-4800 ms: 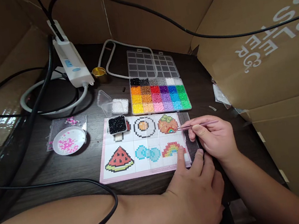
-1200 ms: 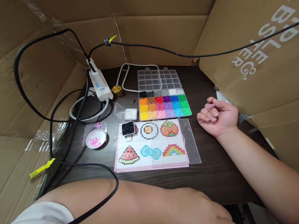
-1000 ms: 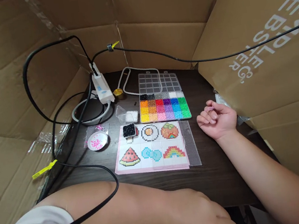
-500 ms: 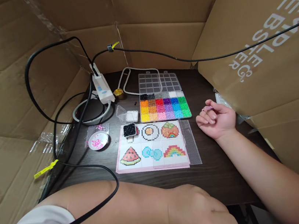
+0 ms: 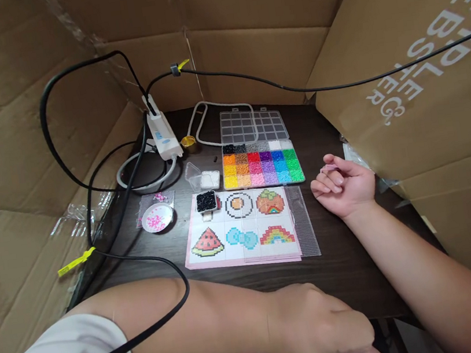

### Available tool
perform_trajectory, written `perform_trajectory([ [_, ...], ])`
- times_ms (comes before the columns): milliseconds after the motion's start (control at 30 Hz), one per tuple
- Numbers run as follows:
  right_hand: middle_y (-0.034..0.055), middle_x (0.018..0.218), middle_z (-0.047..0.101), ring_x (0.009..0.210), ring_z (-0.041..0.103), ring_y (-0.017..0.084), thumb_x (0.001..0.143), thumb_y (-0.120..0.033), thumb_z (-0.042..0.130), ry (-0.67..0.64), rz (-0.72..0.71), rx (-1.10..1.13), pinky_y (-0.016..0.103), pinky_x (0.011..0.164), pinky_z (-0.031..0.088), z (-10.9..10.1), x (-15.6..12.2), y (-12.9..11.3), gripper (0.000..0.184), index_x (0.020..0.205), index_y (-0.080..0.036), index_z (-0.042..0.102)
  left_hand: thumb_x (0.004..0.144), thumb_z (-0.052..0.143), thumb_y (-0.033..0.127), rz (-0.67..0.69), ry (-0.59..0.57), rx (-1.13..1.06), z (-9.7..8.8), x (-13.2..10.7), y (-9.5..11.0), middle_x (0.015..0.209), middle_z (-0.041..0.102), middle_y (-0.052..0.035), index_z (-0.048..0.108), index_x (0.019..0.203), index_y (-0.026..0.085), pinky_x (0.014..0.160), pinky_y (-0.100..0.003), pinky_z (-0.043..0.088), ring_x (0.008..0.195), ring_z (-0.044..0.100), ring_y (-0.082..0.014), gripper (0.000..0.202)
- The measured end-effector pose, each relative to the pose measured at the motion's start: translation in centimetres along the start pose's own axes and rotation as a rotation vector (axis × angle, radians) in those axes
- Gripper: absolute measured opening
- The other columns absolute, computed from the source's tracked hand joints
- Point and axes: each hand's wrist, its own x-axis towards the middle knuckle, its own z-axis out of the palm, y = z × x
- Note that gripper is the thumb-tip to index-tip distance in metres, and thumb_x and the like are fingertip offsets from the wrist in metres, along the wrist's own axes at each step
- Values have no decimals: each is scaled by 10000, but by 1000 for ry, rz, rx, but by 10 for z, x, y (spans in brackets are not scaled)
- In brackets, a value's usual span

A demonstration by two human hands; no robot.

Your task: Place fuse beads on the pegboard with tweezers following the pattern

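My right hand point(image 5: 346, 187) rests palm up on the dark table, to the right of the bead box. Its fingers are curled in, with a small pink thing point(image 5: 328, 168) between them, too small to name. Across the front edge lies my left forearm, and my left hand point(image 5: 320, 325) shows its back; its fingers are mostly hidden. Ahead is a pattern sheet point(image 5: 217, 264) with pixel pictures, partly under a clear pegboard point(image 5: 305, 222). A small tray of black beads point(image 5: 206, 201) sits on the sheet's upper left corner. Behind it stands the divided bead box point(image 5: 262, 164), its clear lid folded back.
To the left, a white dish point(image 5: 157, 218) of pink and white beads stands on a small pegboard point(image 5: 168, 197). A small box of white beads point(image 5: 209, 179), a gold cup point(image 5: 188, 142) and a power strip point(image 5: 165, 135) lie behind. Black cables point(image 5: 92, 220) loop along the left; cardboard walls enclose the table.
The whole view has shifted slightly, so the table items appear a little further right and up. My left hand has moved slightly right and down; my right hand keeps its pose.
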Motion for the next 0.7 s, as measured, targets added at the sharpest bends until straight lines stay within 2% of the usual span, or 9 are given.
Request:
perform_trajectory([
  [233,-78,372,410,308,343,54,747,-196,646,1,-6,-21,187,378,352,1,0,-1,45,775,-164,661,863,627,523,-66,129,-63,7,-1,-1,483,367,80,244,531,213,373,-187,241,401,308,-25,594],
  [433,-82,372,401,312,333,55,748,-206,658,-7,-6,-37,188,386,359,0,0,-1,42,778,-176,660,840,665,507,-70,93,-51,5,-2,-1,495,366,84,236,543,212,382,-185,240,411,312,-20,599],
  [700,-78,383,394,333,329,55,723,-193,682,-20,5,-41,188,396,355,0,0,-1,62,773,-162,666,803,656,595,-98,163,-50,10,-2,-2,476,365,83,275,532,212,356,-188,220,394,324,-22,605],
])
